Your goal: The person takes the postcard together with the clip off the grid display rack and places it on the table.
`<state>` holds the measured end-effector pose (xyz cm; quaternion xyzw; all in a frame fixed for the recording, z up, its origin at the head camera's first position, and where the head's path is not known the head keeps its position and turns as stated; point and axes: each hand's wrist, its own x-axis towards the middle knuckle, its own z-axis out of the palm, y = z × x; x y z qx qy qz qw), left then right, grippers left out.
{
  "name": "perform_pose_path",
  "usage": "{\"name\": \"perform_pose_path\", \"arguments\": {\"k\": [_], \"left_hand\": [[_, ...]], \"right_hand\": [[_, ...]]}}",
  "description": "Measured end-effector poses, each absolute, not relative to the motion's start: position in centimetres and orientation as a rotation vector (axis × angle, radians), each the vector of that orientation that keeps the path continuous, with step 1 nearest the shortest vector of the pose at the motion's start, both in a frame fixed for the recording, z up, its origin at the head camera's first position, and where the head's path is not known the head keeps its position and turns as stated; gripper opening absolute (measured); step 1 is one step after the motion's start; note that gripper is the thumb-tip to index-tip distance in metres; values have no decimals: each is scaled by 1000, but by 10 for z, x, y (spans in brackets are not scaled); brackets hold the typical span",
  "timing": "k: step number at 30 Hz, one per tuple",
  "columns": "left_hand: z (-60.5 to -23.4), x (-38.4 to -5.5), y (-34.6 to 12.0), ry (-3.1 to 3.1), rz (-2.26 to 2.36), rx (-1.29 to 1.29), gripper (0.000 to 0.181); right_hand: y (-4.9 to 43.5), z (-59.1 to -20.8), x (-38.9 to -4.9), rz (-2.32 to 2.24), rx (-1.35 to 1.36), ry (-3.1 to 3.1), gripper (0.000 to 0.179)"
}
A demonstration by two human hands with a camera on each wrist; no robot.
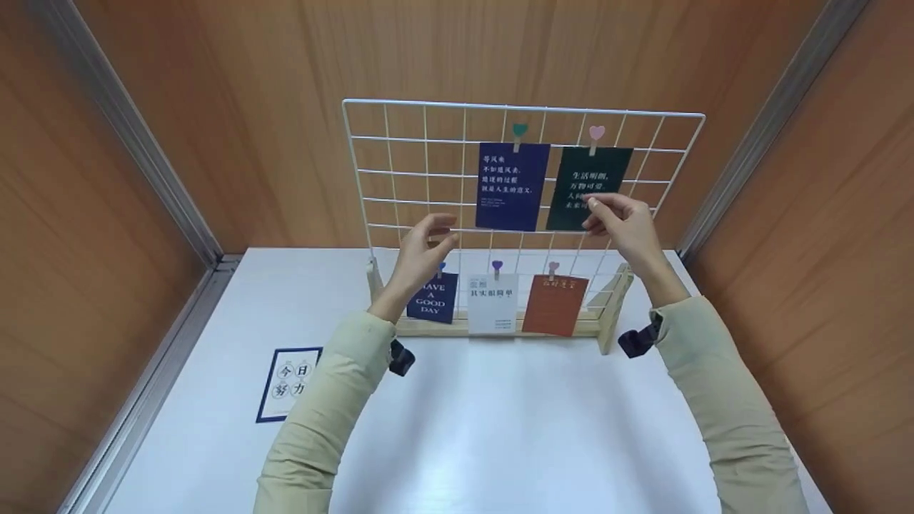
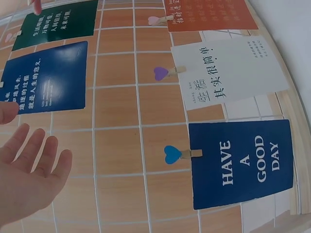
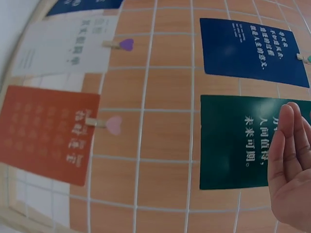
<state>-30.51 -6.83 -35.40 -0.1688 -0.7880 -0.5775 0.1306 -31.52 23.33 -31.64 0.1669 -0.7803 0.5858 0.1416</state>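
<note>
My right hand (image 1: 628, 225) is raised before the lower right part of a dark green card (image 1: 568, 171); its fingers overlap the white writing and show no object in them. A pink heart clip (image 1: 597, 133) fastens that card to a white wire grid (image 1: 400, 103). Beside it a navy card (image 1: 508, 207) hangs from a teal heart clip (image 1: 520, 130). My left hand (image 1: 421, 250) hovers left of the navy card's bottom edge, and in the left wrist view its fingers (image 2: 43, 153) are spread with nothing held.
Lower on the grid hang a blue "HAVE A GOOD DAY" card (image 2: 243, 170), a white card (image 1: 493, 310) and an orange card (image 1: 553, 314), each clipped. The grid stands in a wooden base (image 1: 607, 314). A blue-bordered card (image 1: 275, 407) lies on the white table (image 1: 214, 442), partly behind the left sleeve.
</note>
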Motion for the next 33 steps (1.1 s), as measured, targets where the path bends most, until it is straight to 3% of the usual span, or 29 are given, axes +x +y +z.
{"name": "perform_pose_path", "arguments": {"k": [21,33], "left_hand": [[-349,-318,-46,-2282,-1642,-459,41],[-346,-322,-38,-2275,-1712,-473,43]], "right_hand": [[169,-266,-315,1870,527,-2069,29],[152,-265,-334,1912,490,-2104,36]]}}
